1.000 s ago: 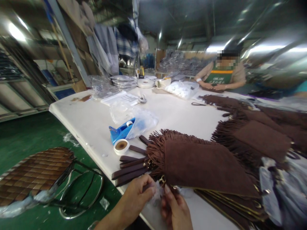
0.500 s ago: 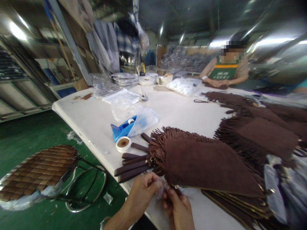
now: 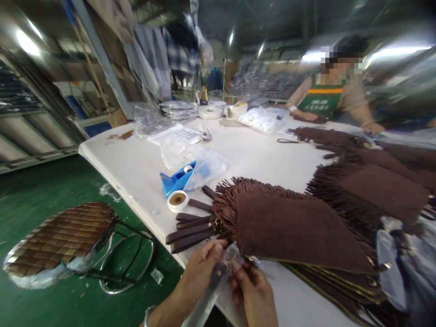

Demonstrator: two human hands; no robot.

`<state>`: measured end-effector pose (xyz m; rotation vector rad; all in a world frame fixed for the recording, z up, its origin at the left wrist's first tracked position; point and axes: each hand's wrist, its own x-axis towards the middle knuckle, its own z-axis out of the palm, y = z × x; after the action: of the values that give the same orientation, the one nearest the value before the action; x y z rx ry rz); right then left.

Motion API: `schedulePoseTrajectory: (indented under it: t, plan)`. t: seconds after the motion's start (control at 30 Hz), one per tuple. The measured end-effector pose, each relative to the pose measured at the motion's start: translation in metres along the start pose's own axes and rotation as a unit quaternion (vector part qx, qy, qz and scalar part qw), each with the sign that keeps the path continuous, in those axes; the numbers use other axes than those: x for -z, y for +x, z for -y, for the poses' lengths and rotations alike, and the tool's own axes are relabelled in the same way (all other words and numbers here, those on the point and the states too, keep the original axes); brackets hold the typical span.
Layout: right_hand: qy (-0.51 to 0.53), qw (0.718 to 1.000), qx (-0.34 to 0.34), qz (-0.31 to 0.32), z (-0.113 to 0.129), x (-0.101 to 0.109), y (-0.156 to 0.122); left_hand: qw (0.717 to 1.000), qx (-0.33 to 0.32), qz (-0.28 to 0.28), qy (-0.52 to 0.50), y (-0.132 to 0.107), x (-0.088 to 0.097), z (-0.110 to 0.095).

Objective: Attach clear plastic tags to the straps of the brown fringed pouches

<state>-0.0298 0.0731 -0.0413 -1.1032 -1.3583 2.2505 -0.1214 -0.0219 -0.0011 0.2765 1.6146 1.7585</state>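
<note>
My left hand point(image 3: 201, 267) and my right hand point(image 3: 252, 284) are together at the table's near edge. Both pinch a clear plastic bag point(image 3: 214, 286), which hangs down between them past the edge. Just beyond my fingers lies a stack of dark brown suede clutch bags point(image 3: 299, 227) with fringe, zips and gold-coloured hardware. Their wrist straps point(image 3: 190, 232) stick out to the left. Whatever the plastic may hold is too small to make out.
A white tub of brown paste point(image 3: 177, 199) and a blue tape dispenser point(image 3: 179, 179) sit left of the stack. More fringed bags point(image 3: 384, 186) lie right. A stool point(image 3: 64, 236) stands on the green floor. Across the white table point(image 3: 116, 154) a person in a green apron point(image 3: 320, 100) works.
The crumpled plastic between my hands is now drawn out into a longer strip hanging down to the left. The person opposite has moved one hand out to the side, over the bags.
</note>
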Motion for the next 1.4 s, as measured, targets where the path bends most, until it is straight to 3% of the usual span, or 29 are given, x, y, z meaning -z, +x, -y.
schedulePoseTrajectory:
  t: [0.13,0.4,0.57,0.7,0.8,1.07,1.23,1.4]
  plan:
    - [-0.010,1.000,0.001,-0.013,0.005,-0.002,-0.005,0.999,0.027,-0.028,-0.021,-0.001,0.007,0.011]
    - [-0.002,0.997,0.023,-0.073,0.003,-0.009,-0.006,0.983,-0.084,-0.102,0.130,-0.003,-0.010,0.026]
    - [0.024,0.999,0.029,-0.023,0.001,-0.001,-0.008,0.977,-0.075,-0.109,0.166,-0.004,-0.014,0.029]
    - [-0.009,0.999,0.024,-0.033,0.001,0.003,-0.010,0.982,-0.051,-0.108,0.145,-0.004,-0.017,0.024]
    - [0.021,0.999,0.014,-0.044,-0.001,0.001,-0.006,0.988,-0.043,-0.089,0.117,-0.005,-0.019,0.019]
    - [0.056,0.996,0.019,-0.060,-0.002,-0.001,0.001,0.987,-0.087,-0.074,0.115,-0.004,-0.012,0.025]
    - [0.062,0.996,0.022,-0.067,-0.001,-0.005,-0.002,0.996,-0.066,-0.046,0.029,-0.011,-0.016,0.023]
    - [0.024,0.995,0.027,-0.088,0.001,-0.009,-0.003,0.991,-0.048,-0.110,0.051,-0.009,-0.025,0.023]
